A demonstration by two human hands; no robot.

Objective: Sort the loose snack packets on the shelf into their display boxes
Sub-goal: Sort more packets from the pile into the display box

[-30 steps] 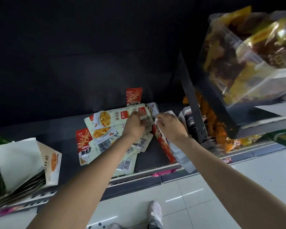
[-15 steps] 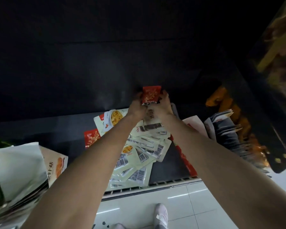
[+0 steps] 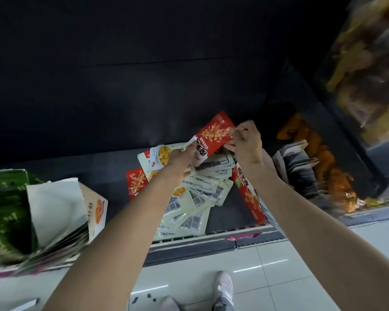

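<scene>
Dark shelving fills the upper view, with a black back panel and a low shelf (image 3: 103, 173) above a pale tiled floor (image 3: 279, 277).

Display boxes: a red box (image 3: 248, 198) stands on the shelf just right of centre, under the right forearm. A white box (image 3: 92, 209) with an orange picture sits at the left, beside green packaging (image 3: 5, 209). Its contents cannot be made out.

Loose stock: a fanned heap of cream packets (image 3: 195, 198) lies mid-shelf, many with the barcode side up. One red packet (image 3: 136, 182) lies flat at the heap's left edge, partly covered. Grey-white packets (image 3: 296, 162) stand in a row further right, beside orange packs (image 3: 323, 167).

Item in hand: a red packet (image 3: 213, 135) is raised off the shelf, above the back of the heap. The left hand (image 3: 180, 160) pinches its lower end; the right hand (image 3: 247, 142) pinches its upper right edge. Both hands are closed on it.

Assessment: the sort appears to be at an early stage. One red packet is picked and not yet boxed; the matching red box stands near it. The cream heap remains wholly loose, as does the second red packet.
</scene>
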